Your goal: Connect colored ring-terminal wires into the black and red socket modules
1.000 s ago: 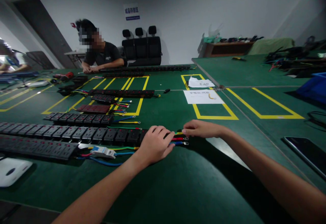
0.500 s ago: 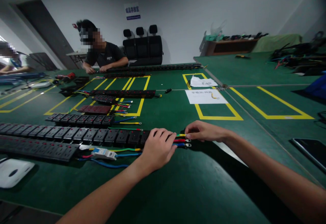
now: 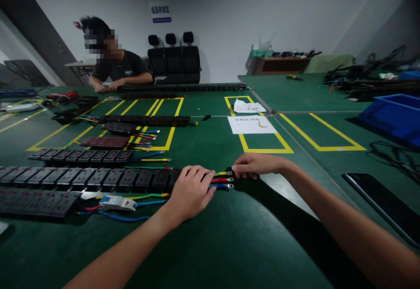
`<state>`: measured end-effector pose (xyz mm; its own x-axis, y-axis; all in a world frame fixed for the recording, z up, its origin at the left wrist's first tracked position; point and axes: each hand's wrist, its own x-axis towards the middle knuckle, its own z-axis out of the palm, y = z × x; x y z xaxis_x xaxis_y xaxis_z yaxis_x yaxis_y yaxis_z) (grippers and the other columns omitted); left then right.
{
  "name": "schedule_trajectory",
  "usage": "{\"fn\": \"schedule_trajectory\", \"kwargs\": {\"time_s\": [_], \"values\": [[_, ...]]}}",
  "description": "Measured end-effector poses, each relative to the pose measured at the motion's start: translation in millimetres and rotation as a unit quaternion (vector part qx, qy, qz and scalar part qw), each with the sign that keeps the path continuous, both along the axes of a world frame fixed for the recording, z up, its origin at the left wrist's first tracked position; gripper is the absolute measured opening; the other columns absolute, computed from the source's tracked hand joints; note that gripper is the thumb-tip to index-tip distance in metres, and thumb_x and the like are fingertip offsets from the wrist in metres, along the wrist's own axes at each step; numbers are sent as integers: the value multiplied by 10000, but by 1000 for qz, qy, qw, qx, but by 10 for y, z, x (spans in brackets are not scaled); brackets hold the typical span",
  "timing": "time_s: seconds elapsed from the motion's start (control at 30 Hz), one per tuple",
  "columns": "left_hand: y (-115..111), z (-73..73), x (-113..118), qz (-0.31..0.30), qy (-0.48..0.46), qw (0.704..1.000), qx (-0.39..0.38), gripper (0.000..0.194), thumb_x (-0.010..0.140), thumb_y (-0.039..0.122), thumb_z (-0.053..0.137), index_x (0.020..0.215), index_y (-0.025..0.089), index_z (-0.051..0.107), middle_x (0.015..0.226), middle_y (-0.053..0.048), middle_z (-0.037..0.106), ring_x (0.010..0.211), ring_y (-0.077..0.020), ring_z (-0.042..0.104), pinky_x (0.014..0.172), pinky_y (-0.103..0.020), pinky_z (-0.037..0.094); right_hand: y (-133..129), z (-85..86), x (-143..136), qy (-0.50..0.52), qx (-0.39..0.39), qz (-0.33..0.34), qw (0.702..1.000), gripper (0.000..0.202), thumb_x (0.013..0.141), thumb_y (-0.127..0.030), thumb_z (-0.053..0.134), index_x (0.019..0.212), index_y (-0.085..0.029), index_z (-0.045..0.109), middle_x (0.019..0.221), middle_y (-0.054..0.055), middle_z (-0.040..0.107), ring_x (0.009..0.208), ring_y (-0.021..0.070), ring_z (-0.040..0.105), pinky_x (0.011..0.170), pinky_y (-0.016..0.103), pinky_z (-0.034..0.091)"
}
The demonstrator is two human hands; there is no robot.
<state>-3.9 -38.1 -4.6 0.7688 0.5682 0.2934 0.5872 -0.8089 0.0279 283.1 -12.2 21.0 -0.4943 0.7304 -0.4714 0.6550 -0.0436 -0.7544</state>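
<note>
A long black socket strip [image 3: 98, 178] lies across the green table, and my left hand [image 3: 192, 191] is closed over its right end. From under those fingers come a yellow-green wire [image 3: 222, 173], a red wire [image 3: 221, 180] and a blue wire [image 3: 222, 186], each ending in a metal ring lug. Just right of the lugs is my right hand [image 3: 251, 165], its thumb and index finger pressed together and its other fingers curled; whether anything is between them cannot be made out. A white breaker [image 3: 117, 202] with wires lies below the strip.
Shorter socket strips [image 3: 106, 142] lie further back. A person [image 3: 120, 68] sits across the table. White paper sheets [image 3: 251, 125] lie behind my right hand. At the right are a phone [image 3: 380, 203] and a blue bin [image 3: 393, 116].
The view has turned to the right, bringing the blue bin further in. My right hand has come off the yellow-green wire's lug, which now shows fully. My left hand stays on the strip.
</note>
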Motion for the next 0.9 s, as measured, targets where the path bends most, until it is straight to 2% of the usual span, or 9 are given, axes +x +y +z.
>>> {"fn": "schedule_trajectory", "kwargs": {"time_s": [0.13, 0.23, 0.33, 0.43, 0.5, 0.6, 0.77, 0.9], "values": [[-3, -4, -5, -1, 1, 1000, 1, 408, 1021, 373, 514, 1345, 142, 609, 1270, -119, 684, 1170, -296, 586, 994, -483, 437, -39, 83, 29, -15, -9, 50, 999, 629, 873, -726, 555, 833, -117, 706, 750, 57, 666, 555, 99, 542, 505, 228, 385], [0, 3, -10, -1, 1, 1000, 4, 407, 1016, 369, 523, 1342, 143, 613, 1268, -126, 684, 1175, -295, 589, 997, -483, 439, -81, 124, -98, -51, 9, 76, 996, 486, 884, -599, 609, 833, -127, 711, 722, 40, 665, 566, 107, 560, 530, 234, 393], [7, 9, -13, -1, -1, 1000, 2, 406, 1010, 365, 532, 1341, 145, 615, 1267, -132, 683, 1175, -291, 593, 993, -482, 446, -117, 119, -232, -144, 102, 73, 982, 337, 894, -441, 630, 741, -151, 707, 621, 14, 620, 530, 103, 514, 530, 250, 339], [11, 11, -13, -4, -1, 1000, -2, 410, 1008, 367, 534, 1344, 144, 611, 1269, -129, 683, 1175, -292, 594, 996, -486, 446, -149, 83, -293, -215, 177, 58, 959, 351, 885, -471, 650, 701, -176, 700, 614, 16, 609, 526, 109, 475, 533, 274, 290], [12, 13, -12, -6, -2, 1000, -2, 410, 1010, 367, 532, 1345, 143, 609, 1270, -129, 683, 1172, -294, 596, 994, -488, 447, -162, 74, -294, -250, 194, 43, 948, 387, 875, -514, 658, 676, -183, 685, 619, 23, 607, 526, 114, 464, 534, 282, 276], [14, 20, -7, -7, -2, 1000, 0, 407, 1010, 361, 532, 1343, 140, 609, 1266, -128, 685, 1168, -294, 596, 986, -488, 451, -156, 98, -255, -235, 173, 48, 955, 389, 876, -504, 656, 658, -181, 662, 610, 15, 592, 524, 106, 457, 533, 279, 274], [13, 25, 0, -5, 2, 1000, 0, 405, 1005, 360, 539, 1342, 145, 609, 1264, -121, 685, 1168, -292, 595, 984, -486, 446, -103, 103, -184, -128, 119, 40, 984, 392, 895, -523, 624, 725, -171, 648, 622, -3, 574, 549, 102, 487, 527, 257, 292], [16, 9, 2, -6, 0, 1000, 7, 404, 1003, 359, 542, 1338, 145, 614, 1259, -125, 686, 1164, -295, 596, 978, -483, 441, -114, 53, -260, -209, 183, 24, 960, 376, 858, -528, 677, 695, -188, 674, 627, 7, 601, 551, 113, 485, 541, 271, 272]]}}
